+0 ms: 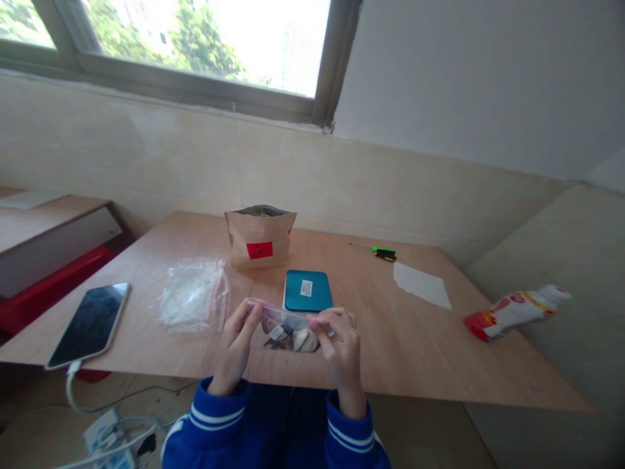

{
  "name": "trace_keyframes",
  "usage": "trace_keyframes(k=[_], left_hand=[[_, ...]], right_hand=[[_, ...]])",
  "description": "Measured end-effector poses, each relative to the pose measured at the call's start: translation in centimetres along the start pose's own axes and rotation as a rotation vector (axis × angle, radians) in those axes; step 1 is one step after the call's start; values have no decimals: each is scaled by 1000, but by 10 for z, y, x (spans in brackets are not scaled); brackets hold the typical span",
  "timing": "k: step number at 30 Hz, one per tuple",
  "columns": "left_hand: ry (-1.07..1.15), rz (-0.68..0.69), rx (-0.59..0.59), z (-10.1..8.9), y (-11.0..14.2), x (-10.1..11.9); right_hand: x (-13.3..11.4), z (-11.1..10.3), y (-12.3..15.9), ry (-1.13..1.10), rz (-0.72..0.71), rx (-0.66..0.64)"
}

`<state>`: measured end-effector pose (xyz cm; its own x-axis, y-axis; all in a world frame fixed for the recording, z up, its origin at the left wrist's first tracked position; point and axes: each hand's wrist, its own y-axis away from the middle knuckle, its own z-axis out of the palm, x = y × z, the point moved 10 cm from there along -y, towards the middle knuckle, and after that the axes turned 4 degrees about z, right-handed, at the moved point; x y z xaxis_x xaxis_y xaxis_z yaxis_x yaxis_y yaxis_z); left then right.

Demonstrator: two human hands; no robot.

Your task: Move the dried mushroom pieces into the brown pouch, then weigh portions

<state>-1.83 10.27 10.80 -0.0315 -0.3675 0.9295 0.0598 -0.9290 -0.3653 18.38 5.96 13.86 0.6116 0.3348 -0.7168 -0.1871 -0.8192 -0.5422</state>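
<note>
A clear zip bag point(288, 332) with pale and dark pieces inside hangs between my two hands, over the table's front edge. My left hand point(237, 345) pinches its upper left corner. At the opposite top corner, the fingers of my right hand point(339, 342) close on the plastic. What exactly the pieces are, I cannot make out. Just beyond the bag lies a flat teal box point(307, 290) with a small white label. Behind that stands a brown kraft pouch point(260, 241), its top gaping, with a red label on the front.
A stack of clear zip bags point(193, 296) and a phone on a cable point(92, 326) lie at left. Toward the right are a green-and-black screwdriver point(383, 252), a white paper sheet point(422, 284) and a red-and-white bottle point(515, 312). The wall borders the table's back.
</note>
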Motion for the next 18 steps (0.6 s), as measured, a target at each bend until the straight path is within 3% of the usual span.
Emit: trace_keyframes(k=[5, 9, 15, 18], left_hand=[[2, -10, 59, -5, -1, -3], [39, -9, 194, -19, -1, -8], [61, -43, 177, -19, 0, -14], [56, -75, 140, -19, 0, -19]], right_hand=[[-3, 2, -1, -28, -19, -37], [5, 6, 1, -79, -5, -123], [19, -13, 5, -35, 44, 46], [27, -14, 6, -36, 102, 48]])
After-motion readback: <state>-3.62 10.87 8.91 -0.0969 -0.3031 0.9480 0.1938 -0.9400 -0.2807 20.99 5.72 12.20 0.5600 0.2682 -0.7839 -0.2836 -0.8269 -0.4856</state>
